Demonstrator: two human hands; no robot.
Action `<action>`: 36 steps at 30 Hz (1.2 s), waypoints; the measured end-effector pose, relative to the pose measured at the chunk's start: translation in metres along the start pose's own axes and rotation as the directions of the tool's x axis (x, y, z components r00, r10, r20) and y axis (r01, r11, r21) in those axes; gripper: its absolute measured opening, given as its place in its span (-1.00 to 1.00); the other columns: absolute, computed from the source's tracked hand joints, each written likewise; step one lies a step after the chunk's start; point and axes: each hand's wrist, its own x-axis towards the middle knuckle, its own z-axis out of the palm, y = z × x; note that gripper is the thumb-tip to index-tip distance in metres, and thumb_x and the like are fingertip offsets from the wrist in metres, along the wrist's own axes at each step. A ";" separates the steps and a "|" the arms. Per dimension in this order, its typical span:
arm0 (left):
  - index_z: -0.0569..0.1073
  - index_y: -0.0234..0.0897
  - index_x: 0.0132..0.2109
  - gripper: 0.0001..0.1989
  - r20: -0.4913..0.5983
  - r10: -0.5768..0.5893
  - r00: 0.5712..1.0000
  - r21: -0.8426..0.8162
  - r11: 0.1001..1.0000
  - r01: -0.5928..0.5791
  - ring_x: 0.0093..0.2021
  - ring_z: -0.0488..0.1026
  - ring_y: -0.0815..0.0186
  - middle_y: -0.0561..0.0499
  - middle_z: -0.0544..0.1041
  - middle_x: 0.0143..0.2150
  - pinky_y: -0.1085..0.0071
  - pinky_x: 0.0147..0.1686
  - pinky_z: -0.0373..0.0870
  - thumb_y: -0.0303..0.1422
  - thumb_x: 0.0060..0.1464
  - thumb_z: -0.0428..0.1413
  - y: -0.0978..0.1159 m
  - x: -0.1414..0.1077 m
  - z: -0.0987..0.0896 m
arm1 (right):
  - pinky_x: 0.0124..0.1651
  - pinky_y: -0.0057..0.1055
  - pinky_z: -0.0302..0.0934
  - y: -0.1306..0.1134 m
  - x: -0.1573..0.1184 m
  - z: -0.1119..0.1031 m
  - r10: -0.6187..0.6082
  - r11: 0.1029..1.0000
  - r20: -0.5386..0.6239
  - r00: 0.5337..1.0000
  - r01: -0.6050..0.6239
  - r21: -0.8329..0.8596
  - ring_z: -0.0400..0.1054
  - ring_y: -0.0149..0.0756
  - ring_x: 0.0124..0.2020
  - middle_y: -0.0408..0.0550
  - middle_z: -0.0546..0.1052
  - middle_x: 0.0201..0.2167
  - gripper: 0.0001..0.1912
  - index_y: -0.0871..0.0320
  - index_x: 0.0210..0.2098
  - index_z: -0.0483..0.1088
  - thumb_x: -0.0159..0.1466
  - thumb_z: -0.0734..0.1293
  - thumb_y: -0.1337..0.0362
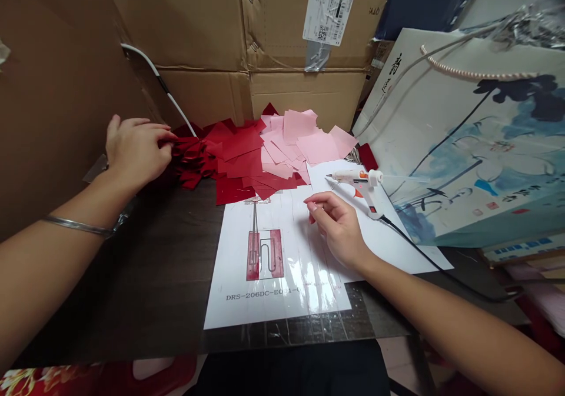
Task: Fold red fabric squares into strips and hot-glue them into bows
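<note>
The bare left forearm (66, 260) leads to the left hand (138, 152), fingers bent at thin, folded dark-red pieces (192, 163) near the dark wood-look surface's (172, 255) back-left corner, grip unclear. Pieces look light, limp; pinch an edge. The right hand (338, 228), half-curled, seems empty.

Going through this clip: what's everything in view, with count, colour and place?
Red pieces: many, red, heaped at the table's back
Pink pieces: many, pink, right of the red heap
Folded pieces: several, dark red, heap's left end
Paper: sheet count unclear, white, table's middle
Glue gun: 1, white and orange, right
Cord: 1, black, from the glue gun
Bag: 1, white and blue, far right
Cardboard: several panels, brown, back and left
Label: 1, white, back cardboard
Table: 1, dark, underneath
Bracelet: 1, silver, left wrist
Left hand: 1, at folded pieces
Right hand: 1, above paper
</note>
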 end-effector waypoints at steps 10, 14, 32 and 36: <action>0.48 -0.25 0.09 -0.64 -0.127 -0.412 0.902 -0.402 0.853 0.333 -0.30 0.39 0.43 -0.01 0.57 -0.10 0.36 -0.11 0.44 -0.44 0.21 -0.05 0.006 0.053 -0.045 | -0.41 -0.42 0.15 -0.001 -0.001 0.002 -0.018 1.000 0.006 1.000 0.018 -0.008 0.29 -0.42 -0.46 -0.19 0.40 -0.48 -0.91 0.11 -0.26 0.41 0.28 0.30 0.23; 0.51 -0.17 0.06 -0.64 0.012 -0.397 0.918 -0.386 0.845 0.370 -0.36 0.33 0.46 0.05 0.56 -0.20 0.27 -0.08 0.43 -0.46 0.22 -0.04 0.006 0.074 -0.050 | -0.42 -0.42 0.14 -0.001 0.000 0.002 -0.013 1.000 0.010 1.000 0.014 -0.018 0.28 -0.42 -0.48 -0.21 0.39 -0.52 -0.91 0.11 -0.26 0.41 0.28 0.30 0.23; 0.43 -0.17 0.07 -0.46 0.369 0.333 0.868 -0.106 0.943 -0.317 -0.01 0.45 -0.03 -0.13 0.50 0.05 0.24 -0.13 0.33 0.03 0.03 0.06 0.091 0.046 0.009 | -0.32 -0.40 0.22 0.000 0.001 0.001 -0.020 0.999 0.020 1.000 0.020 -0.032 0.31 -0.43 -0.42 -0.15 0.46 -0.33 -0.90 0.11 -0.26 0.41 0.29 0.29 0.23; 0.49 -0.16 0.00 -0.58 0.322 0.311 0.894 -0.130 0.950 -0.284 -0.05 0.46 0.00 -0.09 0.54 -0.02 0.22 -0.15 0.32 -0.06 0.09 0.03 0.087 0.045 0.012 | -0.34 -0.39 0.21 0.000 0.000 0.002 -0.025 0.999 0.025 0.999 0.026 -0.043 0.32 -0.42 -0.43 -0.15 0.46 -0.36 -0.89 0.11 -0.26 0.41 0.29 0.30 0.22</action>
